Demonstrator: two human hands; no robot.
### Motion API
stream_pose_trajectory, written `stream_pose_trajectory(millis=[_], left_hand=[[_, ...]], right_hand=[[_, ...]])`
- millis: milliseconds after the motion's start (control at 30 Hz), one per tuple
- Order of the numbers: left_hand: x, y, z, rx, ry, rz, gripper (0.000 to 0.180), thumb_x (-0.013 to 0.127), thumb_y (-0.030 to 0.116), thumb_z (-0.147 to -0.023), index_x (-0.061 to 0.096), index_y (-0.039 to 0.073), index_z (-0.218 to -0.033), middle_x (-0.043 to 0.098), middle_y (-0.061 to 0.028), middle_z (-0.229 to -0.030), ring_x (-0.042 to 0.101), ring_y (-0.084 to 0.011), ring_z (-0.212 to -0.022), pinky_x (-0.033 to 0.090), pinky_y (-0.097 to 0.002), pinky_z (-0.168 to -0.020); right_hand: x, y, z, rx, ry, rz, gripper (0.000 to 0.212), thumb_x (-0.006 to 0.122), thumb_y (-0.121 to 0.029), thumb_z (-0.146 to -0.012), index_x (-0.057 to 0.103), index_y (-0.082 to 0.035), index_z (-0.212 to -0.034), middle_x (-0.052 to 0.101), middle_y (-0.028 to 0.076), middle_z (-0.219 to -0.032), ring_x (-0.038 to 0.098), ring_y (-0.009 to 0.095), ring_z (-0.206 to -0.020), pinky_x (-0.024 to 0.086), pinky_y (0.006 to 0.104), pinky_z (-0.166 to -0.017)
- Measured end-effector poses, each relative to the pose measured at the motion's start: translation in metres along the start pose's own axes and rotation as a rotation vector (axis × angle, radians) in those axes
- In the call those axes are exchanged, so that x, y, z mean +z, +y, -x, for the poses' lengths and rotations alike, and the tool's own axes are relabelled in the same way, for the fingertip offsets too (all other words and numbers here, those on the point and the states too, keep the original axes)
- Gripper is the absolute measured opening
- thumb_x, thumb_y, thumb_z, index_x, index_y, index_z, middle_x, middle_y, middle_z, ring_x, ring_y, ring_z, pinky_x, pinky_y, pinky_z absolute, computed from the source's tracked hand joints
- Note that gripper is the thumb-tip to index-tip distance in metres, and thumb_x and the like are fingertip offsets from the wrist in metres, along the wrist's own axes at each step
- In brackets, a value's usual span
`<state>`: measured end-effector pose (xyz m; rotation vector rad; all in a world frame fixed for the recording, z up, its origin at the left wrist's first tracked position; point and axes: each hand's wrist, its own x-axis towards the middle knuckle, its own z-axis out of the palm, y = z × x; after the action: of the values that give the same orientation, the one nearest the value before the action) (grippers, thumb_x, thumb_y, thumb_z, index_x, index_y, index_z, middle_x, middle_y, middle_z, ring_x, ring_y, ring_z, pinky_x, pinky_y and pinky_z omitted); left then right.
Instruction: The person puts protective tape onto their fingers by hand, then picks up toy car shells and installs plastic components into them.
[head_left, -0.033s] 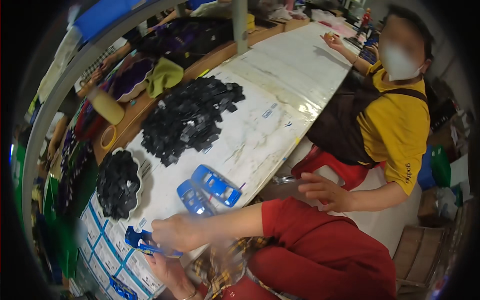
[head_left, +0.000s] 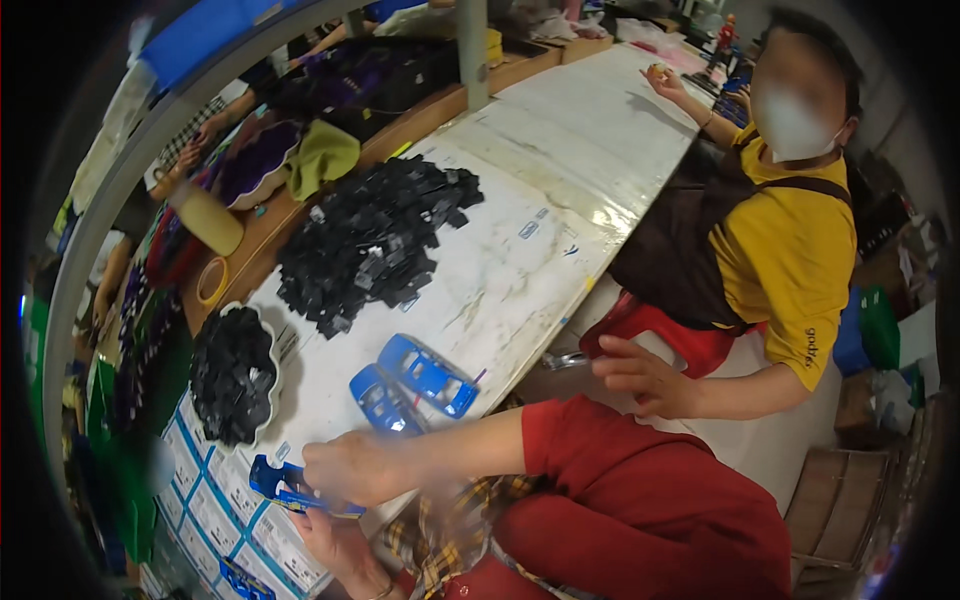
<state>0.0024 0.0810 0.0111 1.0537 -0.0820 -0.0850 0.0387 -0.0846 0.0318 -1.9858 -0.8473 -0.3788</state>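
A blue car shell (head_left: pixel 272 482) is sitting in the person's two hands above the bench's (head_left: pixel 500 285) near left corner. The left hand (head_left: pixel 335 545) is gripping it from below; the right hand (head_left: pixel 352 468) is pressing on it from above, its fingertips partly hidden, so whether they are pinching it I cannot tell. White, blue-lined sheets (head_left: pixel 212 505) are lying beneath, bearing another blue car (head_left: pixel 243 580). Two blue shells (head_left: pixel 427 376) are resting side by side by the bench's near edge. Toward the far edge, a scalloped bowl (head_left: pixel 273 385) is holding black pieces, beside a black heap (head_left: pixel 375 235). A co-worker (head_left: pixel 785 240) is sitting along the near edge.
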Motion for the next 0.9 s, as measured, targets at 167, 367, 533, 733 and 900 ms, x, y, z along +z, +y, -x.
stream_pose_trajectory(millis=[167, 367, 533, 733, 900], left_hand=[[0.018, -0.005, -0.008, -0.059, 0.056, -0.009, 0.064, 0.066, 0.029, -0.081, 0.034, 0.003, -0.129, 0.046, -0.0107, -0.122, 0.047, -0.0229, -0.111, 0.041, -0.0382, -0.09], [0.018, -0.008, -0.011, -0.04, 0.052, -0.106, 0.059, 0.064, 0.026, -0.084, 0.035, 0.007, -0.131, 0.048, -0.0077, -0.125, 0.05, -0.0194, -0.11, 0.046, -0.0342, -0.087], [0.021, -0.012, -0.011, -0.053, 0.083, -0.117, 0.067, 0.072, 0.021, -0.075, 0.036, 0.007, -0.13, 0.049, -0.0076, -0.123, 0.052, -0.0184, -0.108, 0.049, -0.0339, -0.083], [0.021, -0.019, -0.011, -0.074, 0.113, -0.044, 0.071, 0.073, 0.018, -0.074, 0.034, 0.011, -0.133, 0.05, -0.0059, -0.121, 0.053, -0.0168, -0.104, 0.048, -0.032, -0.083], [0.013, -0.019, -0.01, -0.026, 0.093, -0.035, 0.072, 0.072, 0.017, -0.075, 0.032, 0.015, -0.136, 0.047, -0.0067, -0.124, 0.051, -0.0163, -0.105, 0.047, -0.0317, -0.084]], right_hand=[[-0.005, 0.019, 0.006, -0.004, 0.023, 0.029, 0.014, 0.06, -0.014, -0.071, 0.051, -0.005, -0.078, 0.052, 0.011, -0.082, 0.058, 0.031, -0.071, 0.047, 0.0388, -0.058], [-0.03, 0.016, 0.011, 0.163, 0.101, -0.283, 0.017, 0.054, -0.004, -0.067, 0.061, -0.008, -0.082, 0.056, 0.012, -0.081, 0.057, 0.033, -0.076, 0.046, 0.0403, -0.065], [-0.047, 0.027, 0.02, 0.284, 0.016, -0.355, 0.018, 0.061, -0.01, -0.076, 0.061, -0.006, -0.094, 0.053, 0.011, -0.086, 0.058, 0.026, -0.081, 0.046, 0.0334, -0.069], [-0.058, 0.031, 0.026, 0.365, 0.055, -0.535, 0.016, 0.061, -0.008, -0.078, 0.062, -0.005, -0.093, 0.053, 0.009, -0.088, 0.055, 0.021, -0.077, 0.044, 0.0299, -0.069], [-0.058, 0.031, 0.026, 0.297, 0.176, -0.563, 0.016, 0.061, -0.005, -0.073, 0.063, -0.005, -0.089, 0.054, 0.009, -0.084, 0.055, 0.02, -0.072, 0.044, 0.03, -0.064]])
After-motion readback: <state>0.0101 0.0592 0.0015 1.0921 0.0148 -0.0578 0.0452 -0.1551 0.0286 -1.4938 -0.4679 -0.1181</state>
